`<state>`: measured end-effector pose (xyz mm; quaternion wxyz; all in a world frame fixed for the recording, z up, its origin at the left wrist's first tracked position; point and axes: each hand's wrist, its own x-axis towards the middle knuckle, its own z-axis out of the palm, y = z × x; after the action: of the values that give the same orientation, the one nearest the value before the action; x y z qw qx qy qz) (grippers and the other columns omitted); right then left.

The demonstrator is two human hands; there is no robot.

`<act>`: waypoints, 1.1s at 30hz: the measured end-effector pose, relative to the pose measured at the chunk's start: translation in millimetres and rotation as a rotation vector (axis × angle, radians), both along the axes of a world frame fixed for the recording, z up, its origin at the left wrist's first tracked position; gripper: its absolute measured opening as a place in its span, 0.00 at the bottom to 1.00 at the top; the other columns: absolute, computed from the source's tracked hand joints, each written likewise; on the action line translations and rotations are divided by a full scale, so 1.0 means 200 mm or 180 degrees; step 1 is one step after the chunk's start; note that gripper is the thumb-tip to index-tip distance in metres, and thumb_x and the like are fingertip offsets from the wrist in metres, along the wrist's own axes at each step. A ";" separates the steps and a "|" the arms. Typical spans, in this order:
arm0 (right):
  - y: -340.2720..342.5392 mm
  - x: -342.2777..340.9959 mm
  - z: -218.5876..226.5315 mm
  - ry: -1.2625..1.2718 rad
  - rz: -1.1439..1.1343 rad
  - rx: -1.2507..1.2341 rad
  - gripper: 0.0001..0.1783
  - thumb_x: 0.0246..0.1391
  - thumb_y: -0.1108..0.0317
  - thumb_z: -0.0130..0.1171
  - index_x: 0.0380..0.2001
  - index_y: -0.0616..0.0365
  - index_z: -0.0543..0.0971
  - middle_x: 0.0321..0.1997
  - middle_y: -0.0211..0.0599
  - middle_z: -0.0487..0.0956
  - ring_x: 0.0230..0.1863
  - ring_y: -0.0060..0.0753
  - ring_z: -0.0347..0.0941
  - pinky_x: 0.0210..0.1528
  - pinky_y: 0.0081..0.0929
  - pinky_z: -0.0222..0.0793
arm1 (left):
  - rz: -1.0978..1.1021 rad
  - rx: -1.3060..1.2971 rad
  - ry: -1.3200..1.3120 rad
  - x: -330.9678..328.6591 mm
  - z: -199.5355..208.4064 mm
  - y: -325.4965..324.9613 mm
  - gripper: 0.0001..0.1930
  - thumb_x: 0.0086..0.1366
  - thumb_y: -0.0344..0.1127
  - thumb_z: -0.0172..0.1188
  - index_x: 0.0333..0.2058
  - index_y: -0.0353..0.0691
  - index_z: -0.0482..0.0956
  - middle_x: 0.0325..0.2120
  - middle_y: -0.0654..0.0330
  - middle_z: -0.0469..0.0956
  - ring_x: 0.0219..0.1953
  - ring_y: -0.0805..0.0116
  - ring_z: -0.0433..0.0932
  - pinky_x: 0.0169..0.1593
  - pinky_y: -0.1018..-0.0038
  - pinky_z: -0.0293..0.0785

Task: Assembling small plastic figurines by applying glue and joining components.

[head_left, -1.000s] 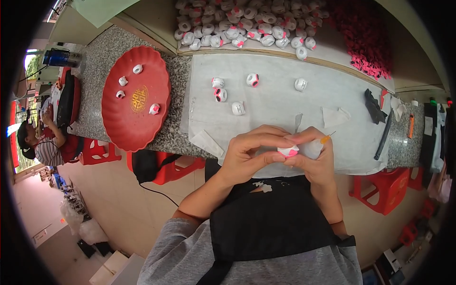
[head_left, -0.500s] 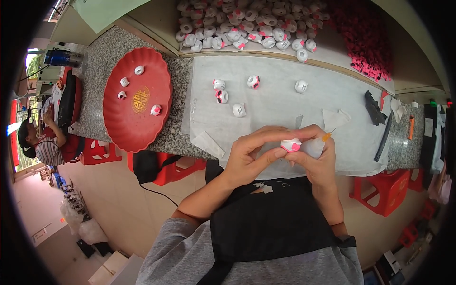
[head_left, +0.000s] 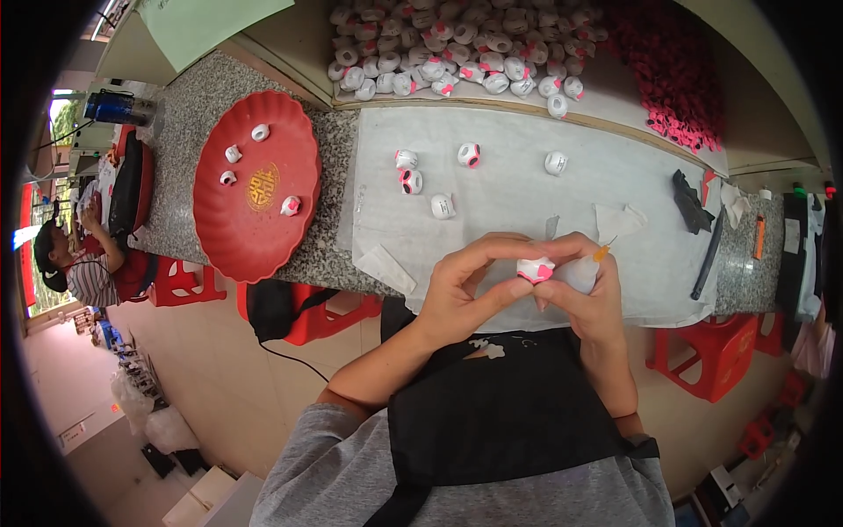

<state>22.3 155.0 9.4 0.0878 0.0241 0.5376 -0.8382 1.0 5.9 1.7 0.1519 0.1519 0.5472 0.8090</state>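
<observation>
Near the front edge of the white sheet (head_left: 518,180), my left hand (head_left: 458,294) pinches a small white figure head (head_left: 530,266) with a pink bow-like part between fingertips and thumb. My right hand (head_left: 597,303) steadies the same piece from the other side. Tucked in its palm is a translucent squeeze bottle (head_left: 581,274), its orange nozzle (head_left: 601,253) sticking out beyond the fingers. Part of the bottle is hidden by the hand. Farther away on the sheet lie several similar white pieces (head_left: 443,206), some with pink and black details.
A red scalloped tray (head_left: 211,220) to the left carries several pieces. Heaped white heads (head_left: 439,53) and pink parts (head_left: 685,127) fill the shelf behind. Paper scraps (head_left: 386,268), a black cloth scrap (head_left: 692,202) and a dark rod (head_left: 707,263) lie around. Another person (head_left: 83,263) works far left.
The figure head has turned slightly between my fingers. Both hands otherwise keep almost the same place and hold, while the whole view has shifted a little.
</observation>
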 end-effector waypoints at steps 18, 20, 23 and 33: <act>0.20 0.09 -0.04 -0.0182 -0.0607 0.0379 0.13 0.39 0.78 0.52 0.34 0.65 0.69 0.20 0.33 0.70 0.19 0.18 0.63 0.22 0.14 0.59 | 0.0475 -0.3010 0.3282 -0.56 0.11 0.09 0.10 0.42 0.30 0.58 0.28 0.41 0.72 0.25 0.60 0.69 0.31 0.62 0.64 0.37 0.72 0.59; 0.20 0.10 -0.04 -0.0157 -0.0622 0.0452 0.15 0.38 0.76 0.52 0.34 0.65 0.68 0.21 0.36 0.71 0.17 0.18 0.61 0.21 0.14 0.57 | 0.0598 -0.3158 0.3782 -0.70 0.12 0.22 0.10 0.44 0.32 0.57 0.29 0.41 0.72 0.23 0.60 0.70 0.30 0.61 0.67 0.33 0.71 0.62; 0.20 0.11 -0.03 -0.0170 -0.0641 0.0422 0.14 0.38 0.76 0.52 0.34 0.65 0.68 0.21 0.36 0.70 0.17 0.18 0.61 0.21 0.14 0.57 | -0.0141 -0.4127 0.3377 -0.85 0.13 0.40 0.06 0.45 0.30 0.53 0.25 0.40 0.73 0.25 0.57 0.72 0.29 0.60 0.72 0.28 0.67 0.68; 0.23 0.13 -0.06 -0.0243 -0.0749 0.0437 0.14 0.37 0.77 0.52 0.33 0.65 0.68 0.20 0.35 0.70 0.17 0.19 0.61 0.20 0.14 0.56 | -0.0957 -0.4665 0.3467 -0.88 0.12 0.52 0.10 0.48 0.30 0.49 0.32 0.44 0.72 0.24 0.60 0.74 0.29 0.64 0.72 0.29 0.69 0.68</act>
<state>48.6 200.2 -3.0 0.0075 0.1248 0.5835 -0.8024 -175.0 109.1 25.1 0.0351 0.4467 0.8926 0.0495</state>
